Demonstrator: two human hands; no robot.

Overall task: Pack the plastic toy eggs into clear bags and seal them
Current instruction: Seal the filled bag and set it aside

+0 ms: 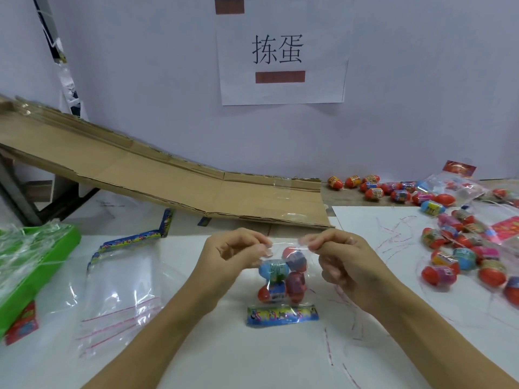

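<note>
Grip: both hands pinch the top edge of a clear bag (283, 276), the left hand (233, 255) at its left corner and the right hand (341, 258) at its right corner, thumb and fingers clamped together on the plastic.
Bag: hangs upright between the hands, near the front middle of the surface (196, 346); its printed blue header strip (282, 315) lies at the bottom, touching the surface.
Contents: four or so toy eggs (280, 279), red and blue, stacked inside the bag.
Step in hand: judged to be sealing; the eggs are in, and the mouth is drawn taut between the two grips.
Next move: likely calls for pressing the mouth closed along its whole width; whether any part is already sealed cannot be told.
Loose eggs: a heap of unpacked eggs (460, 254) lies well to the right, more along the back wall.
Spare bags: empty bags (120, 293) lie flat just left of the left forearm.
Green tray: a tray (56, 248) with crumpled plastic sits at the far left.
Cardboard: a flattened sheet (168, 181) slopes down from the upper left to the surface.
Room: pale wall with a paper sign (280, 51) in printed characters.
</note>
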